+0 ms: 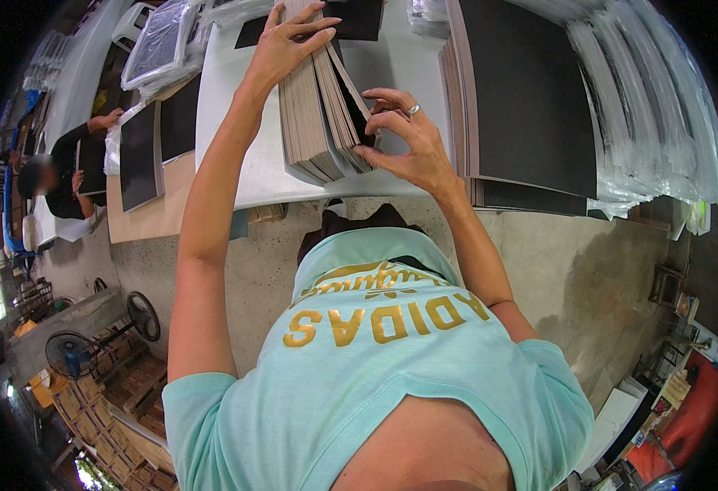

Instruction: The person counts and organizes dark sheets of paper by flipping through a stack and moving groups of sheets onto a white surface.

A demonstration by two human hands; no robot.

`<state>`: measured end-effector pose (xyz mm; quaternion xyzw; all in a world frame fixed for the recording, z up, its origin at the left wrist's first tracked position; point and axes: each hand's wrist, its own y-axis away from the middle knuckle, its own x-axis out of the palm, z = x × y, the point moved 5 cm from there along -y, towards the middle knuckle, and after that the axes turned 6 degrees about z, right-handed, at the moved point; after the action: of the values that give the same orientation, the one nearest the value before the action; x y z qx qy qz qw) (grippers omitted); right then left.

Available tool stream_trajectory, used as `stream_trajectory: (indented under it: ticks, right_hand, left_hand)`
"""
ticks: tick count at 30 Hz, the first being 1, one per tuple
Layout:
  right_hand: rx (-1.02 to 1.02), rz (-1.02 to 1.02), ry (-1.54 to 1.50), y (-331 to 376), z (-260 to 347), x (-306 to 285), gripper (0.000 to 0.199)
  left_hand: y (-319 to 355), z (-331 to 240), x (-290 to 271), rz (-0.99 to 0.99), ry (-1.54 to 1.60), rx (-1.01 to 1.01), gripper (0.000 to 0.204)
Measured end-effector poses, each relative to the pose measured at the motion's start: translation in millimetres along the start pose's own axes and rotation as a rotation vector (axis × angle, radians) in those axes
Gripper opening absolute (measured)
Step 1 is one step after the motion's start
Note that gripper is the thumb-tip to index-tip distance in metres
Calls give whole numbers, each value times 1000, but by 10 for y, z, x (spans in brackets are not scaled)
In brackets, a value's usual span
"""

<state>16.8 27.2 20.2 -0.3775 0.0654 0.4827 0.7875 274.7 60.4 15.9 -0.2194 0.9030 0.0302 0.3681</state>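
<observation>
A thick bundle of thin boards [302, 123] stands on edge on the white table, its brownish edges facing up and black faces showing on the right side. Toward its far end, my left hand [289, 41] reaches across the top edges with fingers stretched and spread. At the near right end, my right hand [412, 147], with a ring on one finger, has thumb and index finger at the edge of an outer black board [355, 102]. That board leans slightly apart from the others at the top.
To the right lies a tall stack of large black boards [531, 98] beside piled clear plastic-wrapped sheets [645, 106]. At left, black panels [139, 155] rest on a brown-topped table [179, 196], where another person [68, 176] works. Fans [72, 353] stand on the floor at lower left.
</observation>
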Motion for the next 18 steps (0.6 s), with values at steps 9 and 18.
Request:
stream_trajectory:
  ticks: [9,18]
  right_hand:
    - [-11,1,8,20,-24,5,29]
    - [-17,27,-44,38,48,44,28]
  left_hand:
    - [21,-115,8,34,-132,-151,49]
    - [46,1,28,31,-181,-116,51]
